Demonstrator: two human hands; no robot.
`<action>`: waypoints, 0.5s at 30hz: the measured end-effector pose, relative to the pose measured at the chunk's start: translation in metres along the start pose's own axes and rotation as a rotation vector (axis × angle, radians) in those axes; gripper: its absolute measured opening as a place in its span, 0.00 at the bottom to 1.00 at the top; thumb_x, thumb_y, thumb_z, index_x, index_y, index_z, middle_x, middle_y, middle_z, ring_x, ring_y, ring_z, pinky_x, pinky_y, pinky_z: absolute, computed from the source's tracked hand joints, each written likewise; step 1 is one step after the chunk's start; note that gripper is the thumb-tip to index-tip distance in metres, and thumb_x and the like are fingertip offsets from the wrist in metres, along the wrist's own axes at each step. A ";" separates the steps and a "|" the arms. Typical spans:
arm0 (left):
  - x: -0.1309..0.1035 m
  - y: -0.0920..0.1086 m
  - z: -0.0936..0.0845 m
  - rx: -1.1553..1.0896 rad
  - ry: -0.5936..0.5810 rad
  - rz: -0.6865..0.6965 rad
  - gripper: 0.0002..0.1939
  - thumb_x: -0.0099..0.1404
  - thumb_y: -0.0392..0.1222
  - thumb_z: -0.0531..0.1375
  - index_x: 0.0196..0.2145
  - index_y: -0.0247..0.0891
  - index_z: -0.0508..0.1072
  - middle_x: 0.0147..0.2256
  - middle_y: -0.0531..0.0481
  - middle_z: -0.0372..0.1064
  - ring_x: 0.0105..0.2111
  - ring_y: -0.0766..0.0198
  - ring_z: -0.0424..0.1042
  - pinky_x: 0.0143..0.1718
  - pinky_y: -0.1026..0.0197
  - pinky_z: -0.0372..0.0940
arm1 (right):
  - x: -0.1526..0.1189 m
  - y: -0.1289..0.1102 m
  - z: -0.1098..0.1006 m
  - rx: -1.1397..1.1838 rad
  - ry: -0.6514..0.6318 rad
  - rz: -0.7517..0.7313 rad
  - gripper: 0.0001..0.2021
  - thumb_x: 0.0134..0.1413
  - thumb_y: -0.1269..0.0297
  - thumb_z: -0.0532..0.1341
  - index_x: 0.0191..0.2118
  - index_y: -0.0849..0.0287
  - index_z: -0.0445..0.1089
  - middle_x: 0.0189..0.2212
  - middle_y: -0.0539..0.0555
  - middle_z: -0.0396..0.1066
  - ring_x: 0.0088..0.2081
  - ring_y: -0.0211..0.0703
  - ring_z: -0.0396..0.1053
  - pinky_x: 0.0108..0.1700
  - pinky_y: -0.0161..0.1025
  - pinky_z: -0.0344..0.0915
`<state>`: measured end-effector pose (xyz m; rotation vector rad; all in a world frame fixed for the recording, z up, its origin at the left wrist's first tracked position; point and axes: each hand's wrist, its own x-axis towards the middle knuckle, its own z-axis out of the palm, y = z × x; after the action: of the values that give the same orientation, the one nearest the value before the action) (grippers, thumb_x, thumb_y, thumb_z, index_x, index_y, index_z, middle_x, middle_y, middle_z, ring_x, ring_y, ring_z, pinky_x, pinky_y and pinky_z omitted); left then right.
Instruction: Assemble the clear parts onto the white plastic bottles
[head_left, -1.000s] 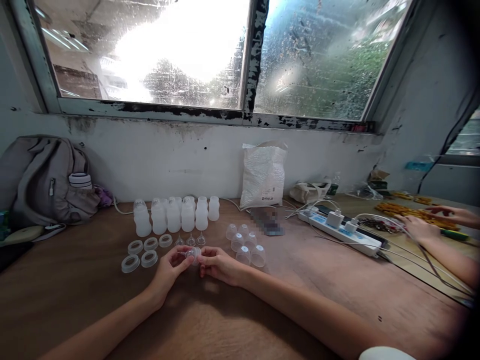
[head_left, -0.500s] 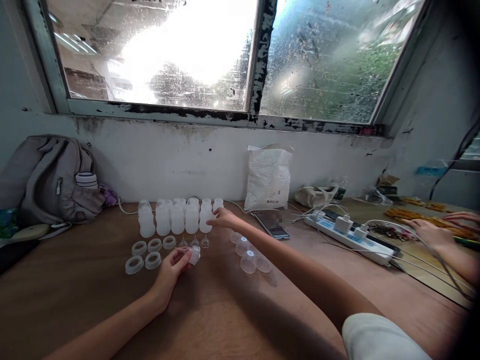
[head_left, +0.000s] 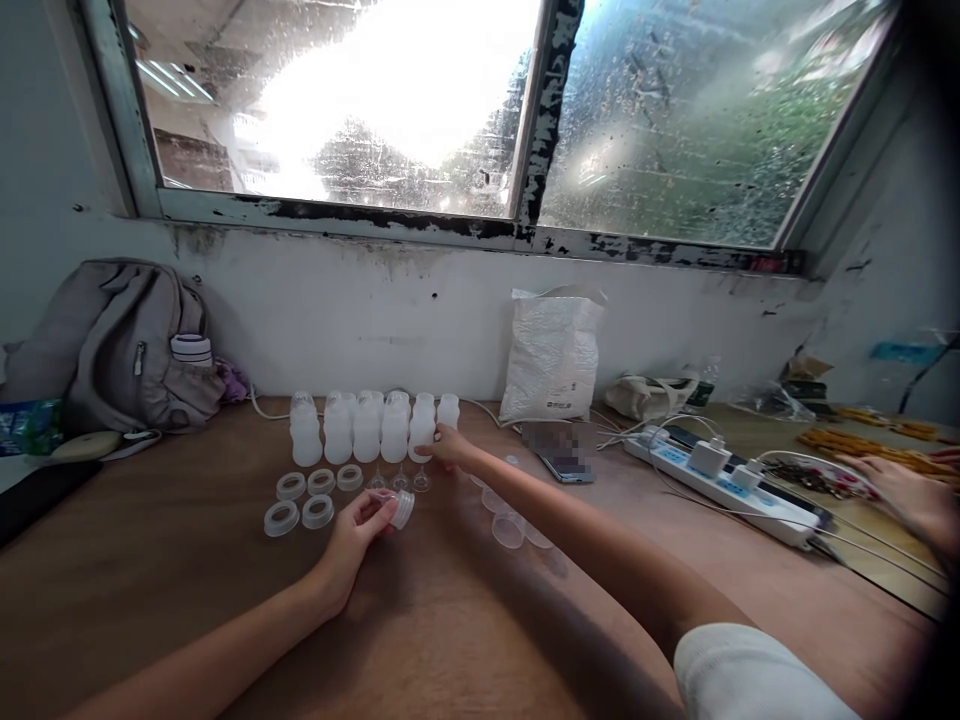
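Several frosted white bottles (head_left: 394, 432) stand in rows near the wall. My left hand (head_left: 365, 515) holds a translucent ring (head_left: 403, 509) between thumb and fingers, with a clear part against it. At the right end of the bottles is my right hand (head_left: 448, 447), its fingers bent beside the front bottle (head_left: 422, 425); what its fingertips hold, if anything, is hidden. Clear nipples (head_left: 421, 481) stand in front of the bottles. More rings (head_left: 281, 518) lie to the left, and clear round caps (head_left: 508, 530) lie partly behind my right forearm.
A grey backpack (head_left: 135, 345) is at the left. A white bag (head_left: 553, 355) leans on the wall, with a phone (head_left: 562, 462) before it. A power strip (head_left: 727, 490) with cables lies to the right. Another person's hand (head_left: 904, 490) is by orange items at far right.
The camera view has shifted, moving the scene slightly right. My right hand has lowered a little beside the right-hand bottles. The ring in my left hand has turned.
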<state>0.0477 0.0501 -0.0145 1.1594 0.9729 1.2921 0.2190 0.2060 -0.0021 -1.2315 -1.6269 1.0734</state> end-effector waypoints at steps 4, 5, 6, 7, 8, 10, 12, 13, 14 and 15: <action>0.001 -0.003 -0.002 -0.017 -0.012 -0.011 0.16 0.52 0.49 0.60 0.35 0.36 0.70 0.36 0.48 0.69 0.36 0.62 0.66 0.35 0.65 0.60 | -0.006 -0.005 -0.002 -0.160 0.055 0.066 0.19 0.28 0.60 0.68 0.26 0.65 0.61 0.21 0.48 0.60 0.24 0.33 0.58 0.22 0.32 0.51; 0.001 -0.003 -0.002 -0.021 -0.016 -0.009 0.15 0.52 0.48 0.60 0.35 0.36 0.70 0.35 0.49 0.69 0.36 0.62 0.66 0.35 0.65 0.60 | -0.009 -0.009 -0.003 -0.189 0.070 0.067 0.20 0.28 0.59 0.68 0.27 0.65 0.62 0.21 0.49 0.60 0.25 0.34 0.58 0.23 0.32 0.52; 0.001 -0.003 -0.002 -0.024 -0.020 -0.006 0.15 0.52 0.48 0.60 0.35 0.36 0.70 0.35 0.49 0.69 0.36 0.63 0.66 0.35 0.65 0.60 | -0.011 -0.015 -0.005 -0.216 0.090 0.061 0.20 0.28 0.59 0.68 0.27 0.65 0.62 0.22 0.50 0.61 0.26 0.35 0.59 0.24 0.32 0.52; 0.001 -0.003 -0.002 -0.025 -0.022 -0.004 0.15 0.53 0.48 0.60 0.35 0.36 0.70 0.35 0.49 0.69 0.36 0.63 0.66 0.35 0.65 0.60 | -0.016 -0.021 -0.006 -0.240 0.118 0.052 0.20 0.28 0.58 0.68 0.28 0.65 0.63 0.24 0.51 0.62 0.27 0.36 0.59 0.25 0.33 0.53; 0.000 -0.003 -0.002 -0.027 -0.020 -0.006 0.15 0.53 0.48 0.60 0.35 0.36 0.70 0.35 0.49 0.69 0.36 0.62 0.66 0.35 0.65 0.60 | -0.022 -0.029 -0.007 -0.262 0.149 0.027 0.20 0.29 0.58 0.67 0.28 0.65 0.63 0.25 0.52 0.63 0.28 0.37 0.60 0.27 0.33 0.54; 0.000 -0.002 -0.001 -0.038 -0.007 -0.014 0.15 0.53 0.48 0.60 0.35 0.36 0.70 0.35 0.48 0.69 0.36 0.62 0.67 0.36 0.64 0.61 | -0.041 -0.045 -0.007 -0.290 0.201 -0.068 0.18 0.34 0.56 0.65 0.30 0.63 0.63 0.28 0.52 0.64 0.31 0.38 0.61 0.30 0.34 0.55; -0.002 0.000 0.000 -0.057 0.013 -0.016 0.15 0.52 0.49 0.60 0.34 0.36 0.70 0.35 0.48 0.69 0.37 0.61 0.67 0.35 0.63 0.62 | -0.068 -0.057 -0.003 -0.281 0.165 -0.273 0.16 0.39 0.56 0.62 0.34 0.61 0.64 0.29 0.51 0.65 0.31 0.38 0.61 0.32 0.34 0.56; -0.002 0.001 0.000 -0.067 0.029 -0.010 0.16 0.52 0.50 0.60 0.34 0.36 0.69 0.35 0.48 0.69 0.37 0.61 0.67 0.34 0.63 0.62 | -0.084 -0.060 0.001 -0.255 0.125 -0.336 0.16 0.41 0.56 0.61 0.36 0.60 0.64 0.28 0.50 0.65 0.30 0.38 0.62 0.32 0.34 0.57; -0.002 0.002 -0.001 -0.074 0.049 0.006 0.16 0.52 0.50 0.59 0.34 0.36 0.69 0.34 0.48 0.68 0.36 0.60 0.67 0.34 0.63 0.63 | -0.101 -0.060 0.004 -0.225 0.101 -0.359 0.17 0.41 0.56 0.61 0.37 0.59 0.63 0.28 0.50 0.65 0.29 0.38 0.62 0.30 0.34 0.57; -0.002 0.003 -0.001 -0.074 0.074 0.033 0.16 0.52 0.50 0.59 0.34 0.35 0.69 0.34 0.48 0.68 0.36 0.60 0.67 0.33 0.63 0.63 | -0.117 -0.057 0.008 -0.190 0.068 -0.369 0.19 0.41 0.57 0.62 0.41 0.59 0.61 0.27 0.50 0.66 0.28 0.38 0.61 0.29 0.34 0.57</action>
<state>0.0455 0.0484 -0.0116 1.0815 0.9550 1.3943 0.2176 0.0812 0.0370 -1.0188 -1.8454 0.6538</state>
